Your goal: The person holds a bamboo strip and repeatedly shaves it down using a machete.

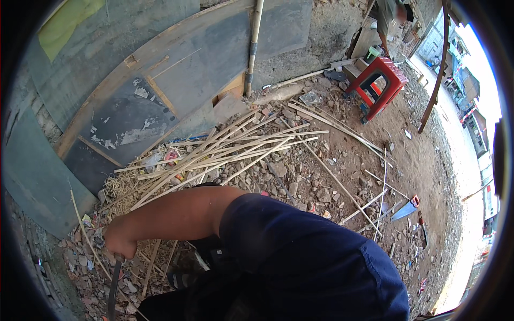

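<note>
Holds clamped in the right hand (120, 243) a dark, curved metal blade (113, 291), near a thin, pale wooden strip (80, 222); cannot see the left hand's grip. Shows long, pale strips (206, 152) heaped beyond on brown, rubble-strewn ground (423, 166), apparently already split; cannot tell the amount left.

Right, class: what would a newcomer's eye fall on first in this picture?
The bright red stool at the upper right likely stands out first. Next come the pale strips strewn over rubble in the middle, then the right hand at lower left, gripping a dark-bladed tool.
</note>
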### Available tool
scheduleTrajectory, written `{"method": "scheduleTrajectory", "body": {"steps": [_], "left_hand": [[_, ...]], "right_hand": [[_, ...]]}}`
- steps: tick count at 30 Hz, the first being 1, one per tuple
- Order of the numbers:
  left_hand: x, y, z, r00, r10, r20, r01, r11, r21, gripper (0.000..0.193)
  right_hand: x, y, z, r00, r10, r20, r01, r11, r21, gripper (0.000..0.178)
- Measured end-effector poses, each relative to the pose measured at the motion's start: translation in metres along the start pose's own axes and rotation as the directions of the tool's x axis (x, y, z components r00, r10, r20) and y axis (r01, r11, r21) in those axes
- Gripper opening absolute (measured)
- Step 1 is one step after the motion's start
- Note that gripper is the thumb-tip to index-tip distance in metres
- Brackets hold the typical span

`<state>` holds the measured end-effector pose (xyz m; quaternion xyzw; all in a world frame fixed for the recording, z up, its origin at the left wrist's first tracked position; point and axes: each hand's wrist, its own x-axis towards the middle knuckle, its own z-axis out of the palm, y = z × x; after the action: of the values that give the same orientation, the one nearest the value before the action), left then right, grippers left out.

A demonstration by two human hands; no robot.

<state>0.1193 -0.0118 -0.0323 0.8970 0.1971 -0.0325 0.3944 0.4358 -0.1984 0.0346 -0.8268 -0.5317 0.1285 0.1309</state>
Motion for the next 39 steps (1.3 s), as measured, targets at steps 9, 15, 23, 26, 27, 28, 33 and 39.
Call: {"method": "scheduleTrajectory", "body": {"steps": [9, 15, 23, 26, 27, 28, 33, 39], "left_hand": [[-0.043, -0.081, -0.018, 0.882, 0.209, -0.421, -0.086, 0.952, 0.294, 0.035], [-0.086, -0.010, -0.028, 0.940, 0.014, -0.341, 0.115, 0.928, 0.355, 0.032], [-0.099, -0.004, -0.044, 0.971, -0.059, -0.233, 0.119, 0.960, 0.253, 0.034], [-0.090, 0.001, -0.046, 0.969, -0.064, -0.238, 0.125, 0.960, 0.252, 0.036], [-0.088, 0.004, -0.045, 0.972, -0.075, -0.224, 0.129, 0.963, 0.236, 0.037], [-0.083, -0.004, -0.046, 0.972, -0.043, -0.233, 0.099, 0.967, 0.236, 0.044], [-0.095, -0.005, -0.045, 0.962, -0.066, -0.265, 0.136, 0.957, 0.256, 0.044], [-0.088, 0.000, -0.044, 0.957, -0.075, -0.281, 0.163, 0.938, 0.305, 0.040]], "right_hand": [[0.036, 0.007, 0.029, 0.999, -0.051, -0.014, 0.053, 0.978, 0.204, 0.029], [-0.009, 0.039, 0.018, 0.980, 0.183, 0.072, -0.194, 0.959, 0.206, 0.029], [-0.007, -0.018, 0.016, 0.999, 0.036, -0.009, -0.034, 0.981, 0.192, 0.020], [0.002, -0.006, 0.023, 0.998, 0.048, 0.032, -0.054, 0.975, 0.215, 0.018], [0.002, -0.006, 0.025, 0.995, 0.085, 0.058, -0.097, 0.962, 0.254, 0.018], [0.008, -0.012, 0.021, 0.996, 0.090, 0.027, -0.094, 0.957, 0.274, 0.019], [0.015, -0.037, 0.027, 0.995, 0.057, 0.079, -0.064, 0.994, 0.089, 0.023], [0.012, -0.002, 0.024, 0.985, 0.169, 0.045, -0.175, 0.949, 0.263, 0.014]]}}
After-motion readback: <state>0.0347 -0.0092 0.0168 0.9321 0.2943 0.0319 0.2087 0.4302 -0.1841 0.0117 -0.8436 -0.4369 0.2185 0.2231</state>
